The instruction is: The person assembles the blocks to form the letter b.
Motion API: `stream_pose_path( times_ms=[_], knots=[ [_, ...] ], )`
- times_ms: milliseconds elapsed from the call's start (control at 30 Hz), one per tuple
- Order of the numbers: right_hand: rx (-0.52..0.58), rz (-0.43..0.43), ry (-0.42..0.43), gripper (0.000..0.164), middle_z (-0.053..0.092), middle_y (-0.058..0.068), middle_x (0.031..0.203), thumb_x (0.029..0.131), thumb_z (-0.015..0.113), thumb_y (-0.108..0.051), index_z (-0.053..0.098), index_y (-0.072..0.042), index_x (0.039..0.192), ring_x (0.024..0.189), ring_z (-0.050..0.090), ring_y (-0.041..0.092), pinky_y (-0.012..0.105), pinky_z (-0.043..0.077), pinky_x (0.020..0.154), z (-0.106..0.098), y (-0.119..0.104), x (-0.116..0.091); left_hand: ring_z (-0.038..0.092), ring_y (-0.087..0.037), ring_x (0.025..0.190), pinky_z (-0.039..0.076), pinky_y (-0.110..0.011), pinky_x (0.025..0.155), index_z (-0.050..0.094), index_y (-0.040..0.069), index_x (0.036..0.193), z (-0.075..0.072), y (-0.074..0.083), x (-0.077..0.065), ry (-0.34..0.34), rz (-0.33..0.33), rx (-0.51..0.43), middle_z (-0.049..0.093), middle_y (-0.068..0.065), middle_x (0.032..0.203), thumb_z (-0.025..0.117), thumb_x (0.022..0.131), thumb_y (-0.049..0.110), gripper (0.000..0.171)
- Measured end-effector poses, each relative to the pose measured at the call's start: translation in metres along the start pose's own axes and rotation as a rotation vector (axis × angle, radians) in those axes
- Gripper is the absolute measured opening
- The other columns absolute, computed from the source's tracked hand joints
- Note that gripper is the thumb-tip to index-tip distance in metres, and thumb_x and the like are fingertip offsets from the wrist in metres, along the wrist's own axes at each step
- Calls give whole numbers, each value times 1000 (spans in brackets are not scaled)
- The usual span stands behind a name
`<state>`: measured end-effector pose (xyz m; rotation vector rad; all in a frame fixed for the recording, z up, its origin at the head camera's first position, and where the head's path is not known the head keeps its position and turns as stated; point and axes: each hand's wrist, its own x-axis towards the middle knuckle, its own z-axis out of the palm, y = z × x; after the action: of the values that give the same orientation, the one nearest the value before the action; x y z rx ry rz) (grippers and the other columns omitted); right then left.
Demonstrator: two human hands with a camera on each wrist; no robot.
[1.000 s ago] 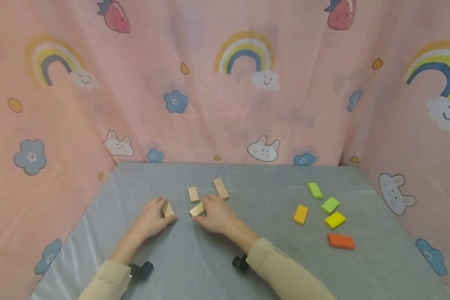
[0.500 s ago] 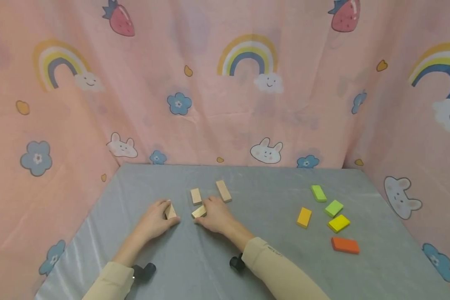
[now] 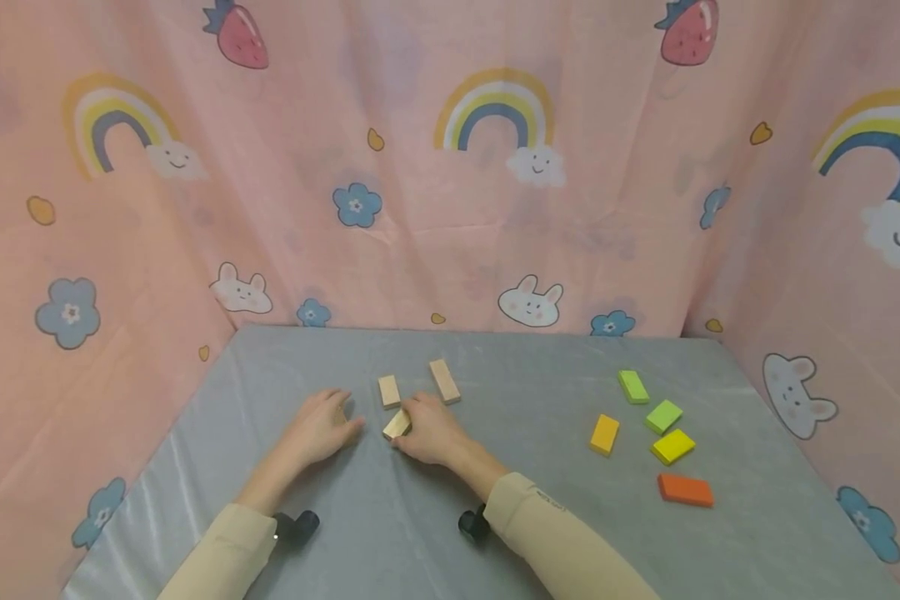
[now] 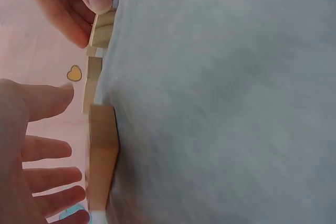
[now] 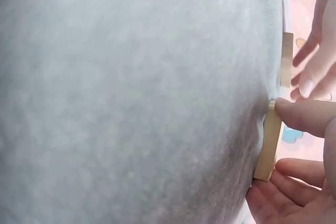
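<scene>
In the head view my left hand (image 3: 322, 427) hovers at the left of the group of plain wooden blocks and hides the one beneath it. The left wrist view has that wooden block (image 4: 102, 153) lying on the cloth, with the fingers spread and apart from it. My right hand (image 3: 432, 431) pinches another wooden block (image 3: 397, 424) between thumb and fingers, and the right wrist view shows the pinched block (image 5: 270, 142) lying on the cloth. Just behind lie a short wooden block (image 3: 389, 392) and a longer wooden block (image 3: 444, 381), untouched.
Toward the right of the grey-covered table (image 3: 525, 517) lie two green blocks (image 3: 633, 387), a yellow block (image 3: 672, 447), an amber block (image 3: 603, 435) and an orange block (image 3: 686, 490). A pink patterned curtain (image 3: 420, 250) encloses the back and sides.
My left hand has let go of its wooden block and moved over it, fingers opened. The block in my right hand has turned slightly. The coloured blocks stay put.
</scene>
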<state>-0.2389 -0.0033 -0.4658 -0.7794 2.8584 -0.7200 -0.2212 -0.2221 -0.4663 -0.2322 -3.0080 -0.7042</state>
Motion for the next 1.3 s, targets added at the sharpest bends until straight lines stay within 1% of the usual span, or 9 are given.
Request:
stream_pose_path(
  times_ms=[200,400,567,733,800,900,1033,1133,1300],
  knots=[
    [19,4,-15,55,62,11,117,86,82,-29,65,1,129,101,56,20,31,50,81,-2,1,0,52,-45,130,43,-59,107,56,-5,140,5,8,14,-5,6,-4,57,-26,138,69,97,35,60],
    [16,1,-38,58,60,12,119,86,81,-28,63,1,133,106,56,24,34,50,85,-4,2,-1,50,-43,133,42,-58,108,53,-2,144,9,14,26,-29,-11,-48,55,-23,141,67,98,37,62],
    [14,-11,-59,60,59,13,123,87,80,-26,61,2,136,109,56,25,35,51,88,-6,3,-3,48,-44,135,41,-59,109,53,-3,144,12,20,37,-40,-3,-90,54,-25,143,69,97,36,63],
    [14,-36,-62,55,59,11,120,86,80,-22,62,3,132,105,56,22,33,51,87,-8,4,-4,47,-45,135,40,-59,110,53,-5,142,17,25,47,-57,17,-134,54,-25,143,72,95,33,63],
    [14,-42,-63,54,59,10,118,86,80,-21,63,2,131,102,56,20,31,51,86,-8,5,-5,47,-45,135,39,-59,110,53,-6,141,19,25,49,-65,32,-136,54,-26,142,73,95,30,63],
    [13,-44,-64,53,59,9,118,86,80,-21,64,2,131,102,56,19,31,51,86,-8,5,-6,48,-46,134,40,-59,110,54,-8,140,20,26,51,-75,42,-129,55,-27,140,75,93,28,63],
    [20,-31,-75,54,59,12,124,87,79,-21,63,2,132,110,57,23,35,51,91,-9,6,-8,49,-45,133,41,-58,109,55,-7,140,20,27,50,-80,34,-122,57,-26,139,76,93,28,62],
    [33,-26,-86,55,57,13,127,87,78,-18,61,3,134,115,55,26,37,51,95,-10,8,-9,51,-44,131,42,-57,108,56,-6,138,21,28,51,-73,27,-119,58,-25,137,75,94,26,58],
    [61,-40,-90,55,57,14,129,85,76,-12,60,5,135,118,55,28,40,51,97,-14,13,-15,51,-43,131,42,-57,108,57,-6,137,22,28,51,-67,22,-115,58,-25,137,75,94,26,56]
  ],
)
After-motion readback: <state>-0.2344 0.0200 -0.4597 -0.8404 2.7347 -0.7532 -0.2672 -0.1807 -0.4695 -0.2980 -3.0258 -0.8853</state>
